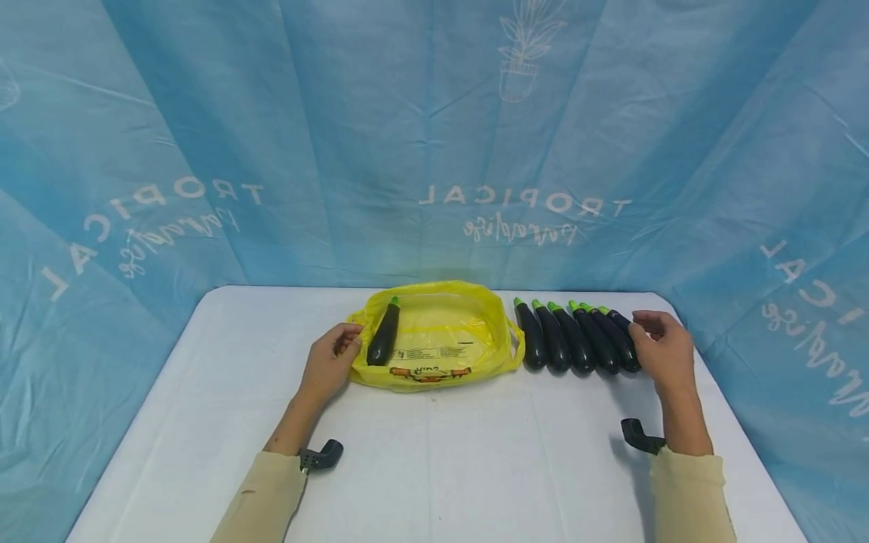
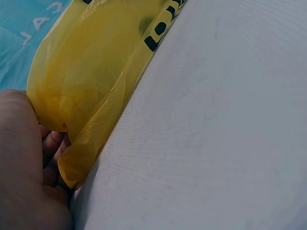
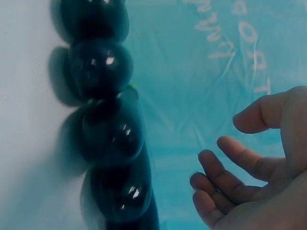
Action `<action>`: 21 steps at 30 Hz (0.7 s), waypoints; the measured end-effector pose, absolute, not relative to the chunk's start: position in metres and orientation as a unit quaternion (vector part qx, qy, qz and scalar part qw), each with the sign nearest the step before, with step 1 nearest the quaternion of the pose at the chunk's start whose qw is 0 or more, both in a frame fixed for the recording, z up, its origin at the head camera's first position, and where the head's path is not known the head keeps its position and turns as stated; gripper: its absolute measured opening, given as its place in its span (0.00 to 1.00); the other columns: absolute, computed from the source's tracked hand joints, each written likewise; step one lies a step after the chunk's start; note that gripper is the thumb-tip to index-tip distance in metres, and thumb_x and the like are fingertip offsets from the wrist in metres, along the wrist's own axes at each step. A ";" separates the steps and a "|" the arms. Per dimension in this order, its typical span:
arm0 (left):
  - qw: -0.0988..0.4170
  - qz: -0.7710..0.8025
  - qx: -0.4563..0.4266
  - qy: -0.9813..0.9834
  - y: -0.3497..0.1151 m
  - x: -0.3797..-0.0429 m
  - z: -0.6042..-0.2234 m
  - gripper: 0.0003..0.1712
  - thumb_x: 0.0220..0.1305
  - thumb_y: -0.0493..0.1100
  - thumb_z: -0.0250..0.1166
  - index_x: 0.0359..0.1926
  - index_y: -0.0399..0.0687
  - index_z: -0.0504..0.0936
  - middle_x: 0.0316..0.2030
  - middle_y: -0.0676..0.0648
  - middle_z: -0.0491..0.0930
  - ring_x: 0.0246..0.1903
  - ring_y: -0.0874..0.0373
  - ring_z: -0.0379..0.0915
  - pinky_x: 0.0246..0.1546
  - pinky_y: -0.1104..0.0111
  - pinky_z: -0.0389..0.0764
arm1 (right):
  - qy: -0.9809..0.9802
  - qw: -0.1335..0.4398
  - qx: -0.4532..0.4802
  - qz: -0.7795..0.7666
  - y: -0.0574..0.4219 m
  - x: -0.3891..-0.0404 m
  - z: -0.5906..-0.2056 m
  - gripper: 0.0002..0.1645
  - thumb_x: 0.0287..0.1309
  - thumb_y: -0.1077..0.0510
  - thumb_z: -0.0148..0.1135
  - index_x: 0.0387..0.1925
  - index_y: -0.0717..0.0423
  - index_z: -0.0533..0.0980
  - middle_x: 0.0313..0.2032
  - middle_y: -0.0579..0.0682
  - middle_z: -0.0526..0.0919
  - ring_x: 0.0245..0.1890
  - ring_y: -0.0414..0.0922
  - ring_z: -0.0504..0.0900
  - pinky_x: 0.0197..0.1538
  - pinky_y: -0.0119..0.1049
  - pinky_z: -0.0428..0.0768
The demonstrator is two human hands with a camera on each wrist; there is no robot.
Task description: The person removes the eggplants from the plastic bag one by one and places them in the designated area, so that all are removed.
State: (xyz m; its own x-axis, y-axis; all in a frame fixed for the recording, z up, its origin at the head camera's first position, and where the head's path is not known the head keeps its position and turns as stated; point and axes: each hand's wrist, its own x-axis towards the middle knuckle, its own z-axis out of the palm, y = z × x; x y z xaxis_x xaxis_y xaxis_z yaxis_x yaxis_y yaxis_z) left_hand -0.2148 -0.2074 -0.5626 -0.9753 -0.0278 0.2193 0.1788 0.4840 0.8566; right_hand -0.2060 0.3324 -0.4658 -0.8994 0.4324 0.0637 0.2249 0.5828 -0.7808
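A yellow plastic bag [image 1: 468, 320] lies on the table with its mouth spread wide, and one dark eggplant [image 1: 384, 334] with a green stem rests inside at its left. My left hand [image 1: 328, 363] holds the bag's left edge by the handle; in the left wrist view its fingers are partly hidden behind the yellow plastic [image 2: 91, 91]. Right of the bag, several eggplants [image 1: 560, 343] lie side by side in a row, stems toward the back. At the row's right end my right hand [image 1: 667, 353] hovers with parted, relaxed fingers and nothing in them, beside the last eggplant [image 1: 621, 322].
A white-covered table [image 1: 475, 452] carries everything. Blue printed curtain [image 1: 366, 151] hangs behind it and along both sides, close to the table's edges. A dark camera mount [image 1: 322, 455] sits on the left wrist, another mount [image 1: 641, 437] on the right.
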 end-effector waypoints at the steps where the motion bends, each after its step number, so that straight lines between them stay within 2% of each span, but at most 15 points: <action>1: 0.102 -0.506 -0.043 -0.855 -0.207 -0.215 -0.562 0.12 0.77 0.39 0.62 0.56 0.44 0.83 0.42 0.45 0.82 0.41 0.53 0.75 0.40 0.73 0.76 | -0.883 0.124 -0.183 0.415 0.330 -0.205 -0.464 0.27 0.76 0.54 0.53 0.69 0.61 0.74 0.65 0.64 0.78 0.66 0.61 0.75 0.67 0.58 0.74; 4: 0.100 -0.505 -0.041 -0.856 -0.207 -0.215 -0.561 0.12 0.77 0.39 0.62 0.57 0.44 0.83 0.42 0.46 0.82 0.41 0.54 0.75 0.41 0.73 0.76 | -0.888 0.123 -0.169 0.409 0.322 -0.204 -0.461 0.26 0.77 0.54 0.52 0.69 0.61 0.74 0.64 0.63 0.79 0.64 0.60 0.76 0.65 0.57 0.75; 13: 0.099 -0.509 -0.043 -0.854 -0.206 -0.214 -0.560 0.12 0.77 0.39 0.62 0.57 0.43 0.83 0.42 0.45 0.82 0.41 0.53 0.75 0.40 0.74 0.75 | -0.890 0.143 -0.105 0.420 0.300 -0.199 -0.455 0.24 0.76 0.56 0.56 0.66 0.64 0.76 0.60 0.65 0.80 0.63 0.62 0.78 0.67 0.59 0.74; 21: 0.099 -0.506 -0.037 -0.856 -0.206 -0.214 -0.561 0.12 0.77 0.40 0.62 0.57 0.44 0.83 0.42 0.46 0.82 0.41 0.54 0.75 0.40 0.74 0.75 | -0.896 0.136 -0.076 0.416 0.284 -0.198 -0.455 0.22 0.75 0.57 0.58 0.65 0.62 0.76 0.60 0.64 0.81 0.63 0.62 0.78 0.68 0.60 0.72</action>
State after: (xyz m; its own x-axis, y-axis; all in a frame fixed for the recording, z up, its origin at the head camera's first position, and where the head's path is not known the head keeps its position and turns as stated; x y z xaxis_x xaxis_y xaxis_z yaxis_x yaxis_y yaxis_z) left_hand -0.2137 -0.2057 -0.5610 -0.9776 -0.0364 0.2075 0.1642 0.4854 0.8587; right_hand -0.1985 0.2841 -0.4548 -0.9517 0.2488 0.1801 0.0227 0.6418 -0.7666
